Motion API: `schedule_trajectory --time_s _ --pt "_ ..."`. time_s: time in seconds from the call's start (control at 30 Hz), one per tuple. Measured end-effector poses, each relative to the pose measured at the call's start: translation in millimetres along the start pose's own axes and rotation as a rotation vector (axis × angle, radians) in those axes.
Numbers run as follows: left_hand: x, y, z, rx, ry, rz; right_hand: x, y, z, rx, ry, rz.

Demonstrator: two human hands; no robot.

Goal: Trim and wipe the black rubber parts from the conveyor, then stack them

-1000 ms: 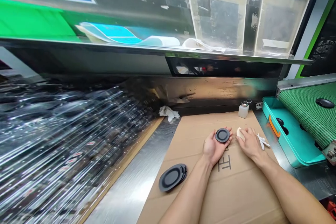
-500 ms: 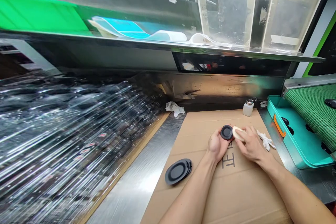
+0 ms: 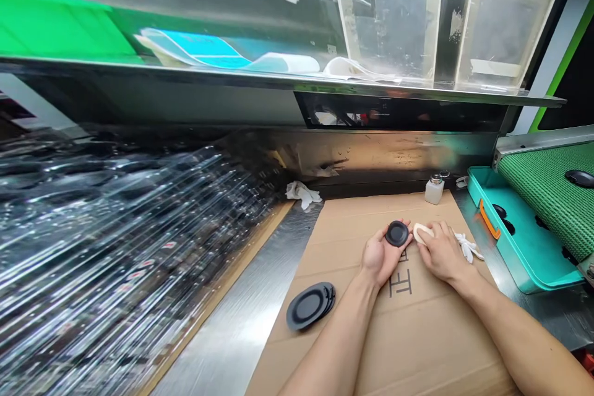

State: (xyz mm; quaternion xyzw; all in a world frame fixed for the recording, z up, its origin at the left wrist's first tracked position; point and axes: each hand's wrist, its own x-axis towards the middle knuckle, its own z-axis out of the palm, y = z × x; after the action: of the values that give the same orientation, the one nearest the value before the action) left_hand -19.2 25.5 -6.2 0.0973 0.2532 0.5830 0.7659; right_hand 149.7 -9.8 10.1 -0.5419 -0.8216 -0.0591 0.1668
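A small round black disc (image 3: 397,234) lies in my left hand (image 3: 381,255), held by its fingers above the cardboard sheet (image 3: 352,247). My right hand (image 3: 440,252) grips a cream-coloured pad (image 3: 422,234) just to the right of the disc, with a small gap between the two. Several larger black discs (image 3: 309,308) overlap in a stack on the cardboard, left of my left forearm. Behind my right hand's wrist, a crumpled white glove (image 3: 468,247) rests near the sheet's right edge.
A small white bottle (image 3: 434,190) stands at the back of the cardboard. On the right, a teal bin (image 3: 533,260) with black discs sits beside a green conveyor belt (image 3: 547,179). Clear plastic trays (image 3: 116,247) fill the left. Another white glove (image 3: 304,194) lies at the back.
The pad in my right hand has moved slightly away from the disc, opening a small gap. The whole view has shifted a little.
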Motion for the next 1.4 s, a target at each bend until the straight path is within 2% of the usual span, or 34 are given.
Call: schedule_trajectory --time_s 0.1,0.27,0.4,0.5,0.73,0.8,0.9,1.07,1.17,1.3,1.4 --pt "-2.3 8.1 0.3 -0.044 -0.007 -0.019 -1.8 4.1 -1.5 0.061 -0.021 0.056" --pt "-5.0 15.3 0.5 -0.098 0.023 0.017 -0.6 6.0 -7.9 0.14 -0.069 0.06" --pt "-3.7 16.2 1.6 -0.144 0.061 0.015 4.6 19.8 -7.8 0.096 -0.015 0.178" --pt "-3.0 16.4 3.6 -0.16 0.093 0.027 6.4 30.5 -5.5 0.058 -0.024 0.244" --pt "-1.4 16.9 3.4 -0.128 0.12 0.096 5.7 38.3 -6.0 -0.048 -0.027 0.336" --pt "-1.8 17.5 2.7 -0.103 0.087 0.069 6.5 38.0 -5.9 -0.046 -0.025 0.329" --pt "-6.1 19.6 3.8 -0.043 0.012 -0.027 7.0 30.1 -4.9 0.063 0.001 0.234" --pt "-23.3 23.5 11.2 -0.077 -0.213 -0.171 4.3 6.8 -5.4 0.223 0.022 0.109" --pt "-32.6 23.6 14.4 -0.085 -0.241 -0.18 4.0 5.0 -5.7 0.238 0.011 0.121" --pt "-37.8 24.1 14.3 -0.107 -0.251 -0.135 5.1 14.0 -3.1 0.221 -0.006 0.166" --pt "-38.1 25.9 13.8 -0.11 -0.302 -0.15 4.0 16.7 -1.5 0.191 -0.072 0.147"
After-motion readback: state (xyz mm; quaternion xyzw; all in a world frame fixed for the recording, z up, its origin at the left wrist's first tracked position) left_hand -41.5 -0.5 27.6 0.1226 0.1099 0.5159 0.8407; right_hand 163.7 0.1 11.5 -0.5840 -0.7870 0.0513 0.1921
